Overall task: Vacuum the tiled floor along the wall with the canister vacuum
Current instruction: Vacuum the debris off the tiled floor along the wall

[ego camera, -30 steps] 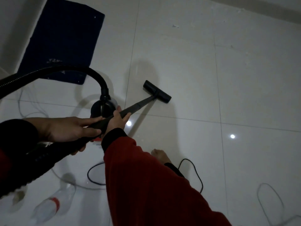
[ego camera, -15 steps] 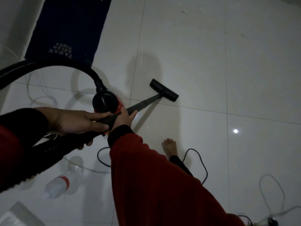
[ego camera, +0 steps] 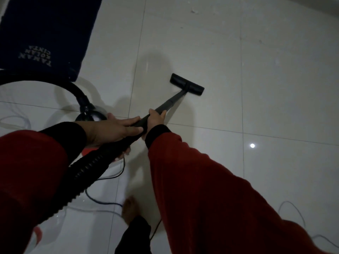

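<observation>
A black vacuum wand (ego camera: 169,102) runs from my hands out to a flat black floor nozzle (ego camera: 186,84) resting on the white tiled floor (ego camera: 275,88). My right hand (ego camera: 156,119) grips the wand further along. My left hand (ego camera: 113,130) grips it just behind, where the ribbed black hose (ego camera: 86,167) joins. The hose loops round to the dark canister (ego camera: 90,114) at the left, partly hidden behind my left hand. Both arms wear red sleeves with black cuffs.
A dark blue mat (ego camera: 45,33) with white lettering lies at the upper left. Thin cables (ego camera: 102,200) trail over the tiles below my hands and at the lower right (ego camera: 293,213). My bare foot (ego camera: 129,209) stands at the bottom centre. Small specks (ego camera: 194,11) lie near the far edge.
The nozzle has slid forward and to the right across the tile joint. Both hands moved along with the wand, and the view has shifted so the mat sits nearer the left edge.
</observation>
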`<state>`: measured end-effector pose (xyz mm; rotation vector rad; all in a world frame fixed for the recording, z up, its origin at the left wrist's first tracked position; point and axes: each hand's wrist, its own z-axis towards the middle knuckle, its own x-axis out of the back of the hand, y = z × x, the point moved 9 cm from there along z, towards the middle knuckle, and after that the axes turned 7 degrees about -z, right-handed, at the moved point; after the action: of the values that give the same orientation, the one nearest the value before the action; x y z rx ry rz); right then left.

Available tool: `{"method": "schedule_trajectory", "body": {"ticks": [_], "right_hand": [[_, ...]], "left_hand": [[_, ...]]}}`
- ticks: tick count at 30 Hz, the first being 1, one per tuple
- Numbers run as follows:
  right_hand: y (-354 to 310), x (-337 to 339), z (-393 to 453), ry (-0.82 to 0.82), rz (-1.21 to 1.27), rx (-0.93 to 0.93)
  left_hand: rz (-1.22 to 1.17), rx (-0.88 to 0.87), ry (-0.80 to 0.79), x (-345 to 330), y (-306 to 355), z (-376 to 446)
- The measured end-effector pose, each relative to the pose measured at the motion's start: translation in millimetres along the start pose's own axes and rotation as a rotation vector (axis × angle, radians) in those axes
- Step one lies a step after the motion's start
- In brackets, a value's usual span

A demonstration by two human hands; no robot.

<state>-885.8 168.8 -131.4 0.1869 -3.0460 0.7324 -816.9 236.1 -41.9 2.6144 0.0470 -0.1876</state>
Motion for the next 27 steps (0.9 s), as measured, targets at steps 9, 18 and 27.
{"method": "schedule_trajectory", "body": {"ticks": [9,18,27], "right_hand": [[-121.3,14.7,68.8,-0.095,-0.088,-0.006],[-231.8,21.9,122.8,-0.206,-0.238,-0.043],[-304.3,7.5,159.4,-0.256,-0.275,-0.044]], "left_hand": [[-0.021,-0.046,0.054,-9.1,110.1,71.9],[-0.092,-0.044,0.125,-4.0,204.4,130.8],[-0.149,-0.091,0.186,10.0,273.2,169.7]]}}
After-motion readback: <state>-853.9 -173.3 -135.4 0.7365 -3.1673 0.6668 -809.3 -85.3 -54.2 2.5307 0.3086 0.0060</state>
